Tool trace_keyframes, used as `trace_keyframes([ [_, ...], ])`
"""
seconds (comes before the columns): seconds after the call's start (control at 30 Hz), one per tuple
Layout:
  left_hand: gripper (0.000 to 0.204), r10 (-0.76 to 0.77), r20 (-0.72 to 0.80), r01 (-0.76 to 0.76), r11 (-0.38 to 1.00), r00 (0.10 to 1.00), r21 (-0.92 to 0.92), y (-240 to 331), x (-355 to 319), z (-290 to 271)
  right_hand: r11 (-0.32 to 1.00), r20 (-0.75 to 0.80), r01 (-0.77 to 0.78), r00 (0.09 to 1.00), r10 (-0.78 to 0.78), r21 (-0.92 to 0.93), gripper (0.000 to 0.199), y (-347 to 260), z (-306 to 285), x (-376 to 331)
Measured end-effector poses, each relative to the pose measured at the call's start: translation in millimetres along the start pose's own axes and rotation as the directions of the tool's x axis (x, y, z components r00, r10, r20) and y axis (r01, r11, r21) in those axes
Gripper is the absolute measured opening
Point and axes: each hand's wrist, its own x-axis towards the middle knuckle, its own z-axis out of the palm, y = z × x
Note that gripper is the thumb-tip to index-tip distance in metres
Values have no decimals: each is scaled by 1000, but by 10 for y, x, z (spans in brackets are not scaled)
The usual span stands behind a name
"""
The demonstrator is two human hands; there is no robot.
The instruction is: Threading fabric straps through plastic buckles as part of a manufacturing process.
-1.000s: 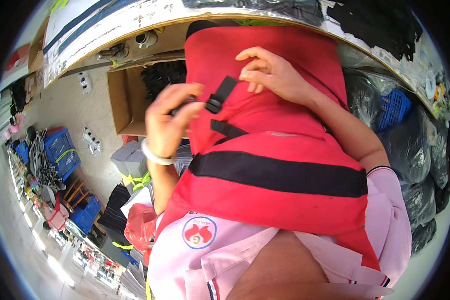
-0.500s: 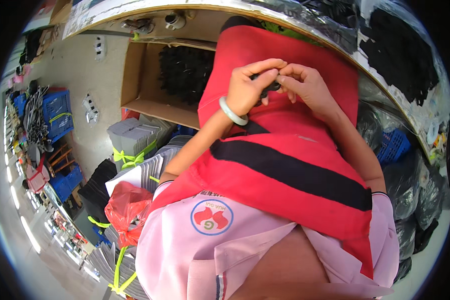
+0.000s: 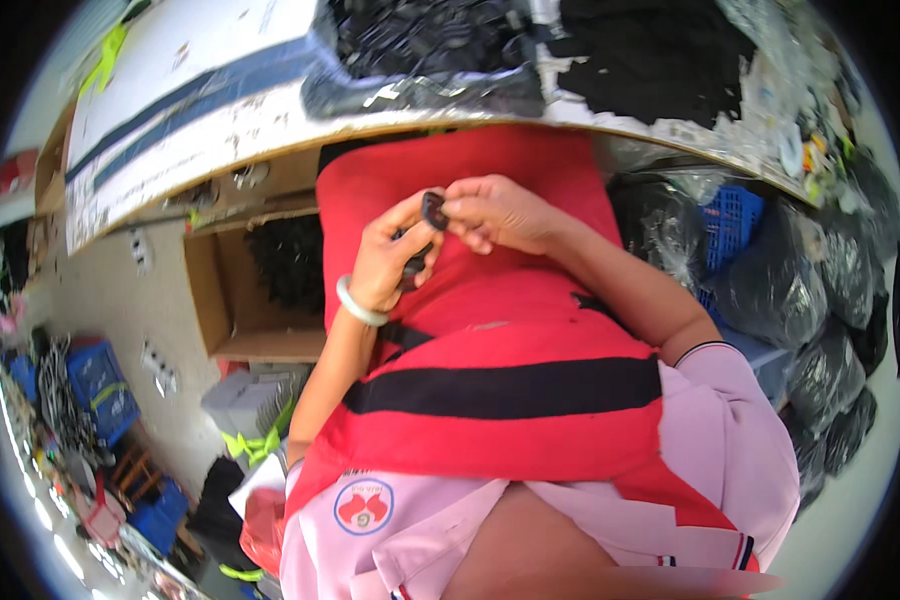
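A small black piece (image 3: 434, 210), rounded and faintly glossy like hard plastic, is pinched at the fingertips of the left hand (image 3: 390, 255), above the red cloth apron (image 3: 480, 275). More dark pieces (image 3: 410, 272) (half hidden by fingers) sit in that hand, while the right hand (image 3: 500, 215) bends its fingers against the piece's right side, its grip unclear.

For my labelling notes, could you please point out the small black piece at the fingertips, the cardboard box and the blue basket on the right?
Small black piece (image 3: 434, 211): head view, middle of its visible side.
Cardboard box (image 3: 209, 290): head view, its left wall.
Blue basket (image 3: 733, 226): head view, its openwork side.
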Motion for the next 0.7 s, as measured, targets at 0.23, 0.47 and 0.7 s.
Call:
trace_keyframes([
  [0.23,42,-319,287,326,945,903,23,-76,116,-123,770,101,210,977,-187,-602,16,-208,-64,-270],
  [0.47,28,-253,582,453,862,773,-227,-218,245,-102,601,215,371,924,-317,-708,15,-467,-62,-402],
  [0.7,22,-227,302,337,858,926,-387,-187,280,-56,24,-44,-68,319,-947,-997,18,-1291,-1011,-433],
])
